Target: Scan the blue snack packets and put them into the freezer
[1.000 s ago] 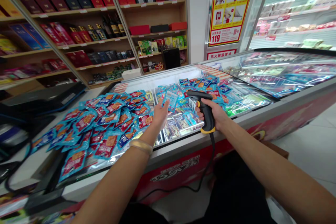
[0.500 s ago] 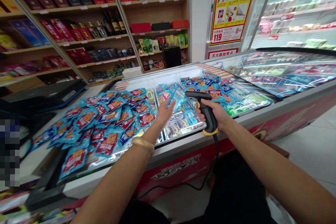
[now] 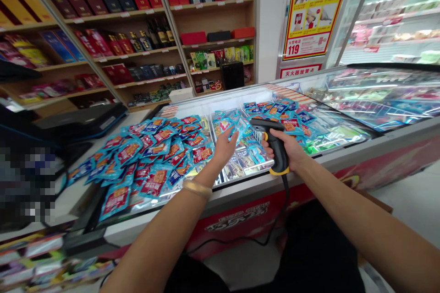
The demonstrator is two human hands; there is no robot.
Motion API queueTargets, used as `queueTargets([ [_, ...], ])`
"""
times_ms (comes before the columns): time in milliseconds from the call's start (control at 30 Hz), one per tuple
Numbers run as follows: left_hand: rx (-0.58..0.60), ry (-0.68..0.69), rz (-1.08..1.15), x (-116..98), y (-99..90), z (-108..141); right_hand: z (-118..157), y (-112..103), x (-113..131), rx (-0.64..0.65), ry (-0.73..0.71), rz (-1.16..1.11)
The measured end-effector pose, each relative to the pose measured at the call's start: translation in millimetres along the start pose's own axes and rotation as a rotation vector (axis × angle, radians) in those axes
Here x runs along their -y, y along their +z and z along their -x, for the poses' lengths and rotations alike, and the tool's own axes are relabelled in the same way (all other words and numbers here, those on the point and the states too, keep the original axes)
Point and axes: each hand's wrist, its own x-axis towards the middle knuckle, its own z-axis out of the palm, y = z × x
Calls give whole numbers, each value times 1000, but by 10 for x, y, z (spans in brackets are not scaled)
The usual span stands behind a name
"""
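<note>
My right hand [image 3: 288, 150] is wrapped round the grip of a black and yellow barcode scanner [image 3: 279, 152], a finger near its trigger. The scanner's head points left, towards my left hand [image 3: 225, 147]. Between the thumb and fingers of that hand is a small light-blue snack packet [image 3: 242, 126], its pale side showing and partly hidden by the fingers. To the left, a large heap of blue snack packets [image 3: 151, 142] with red or dark blue labels lies on the freezer's glass top. A smaller group of like packets [image 3: 277, 109] lies beyond the scanner.
The chest freezer [image 3: 237, 201] runs across in front of me, with frozen goods under its glass. The scanner's cable [image 3: 286, 190] hangs down and loops near the floor. A counter with a dark device [image 3: 89, 119] stands at left; shelves of boxes [image 3: 209, 4] are behind.
The view has swung slightly left, so the scene sits farther right. My left hand keeps the packet near the scanner's head; my right hand's grip looks the same.
</note>
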Motion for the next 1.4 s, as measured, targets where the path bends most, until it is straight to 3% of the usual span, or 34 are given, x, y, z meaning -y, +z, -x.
queueTargets([
  [133,-79,221,-195,-47,-369,47,-112,225,-122,14,-3,-20],
  [233,-160,353,-401,1,-865,64,-254,481,-242,62,26,-24],
  [300,-219,362,-549,59,-1235,80,-356,670,-329,105,57,-35],
  [400,-296,260,-781,160,-1719,139,-476,938,-474,156,92,-69],
  [467,-310,149,-960,233,-1941,197,-518,1072,-575,174,111,-88],
  [567,-189,-36,-1152,346,-2113,273,-535,1166,-701,183,151,-83],
  [667,-51,-147,-1180,439,-2155,303,-534,1156,-760,195,175,-71],
  [900,-146,-66,-1137,404,-2067,333,-540,1071,-726,153,135,-112],
  [1033,-175,71,-1066,239,-1810,330,-464,965,-630,137,96,-120],
  [1167,-107,235,-966,24,-1294,262,-311,684,-405,89,33,-97],
  [1400,192,437,-714,-333,-95,109,0,-88,129,-82,-166,-109],
])
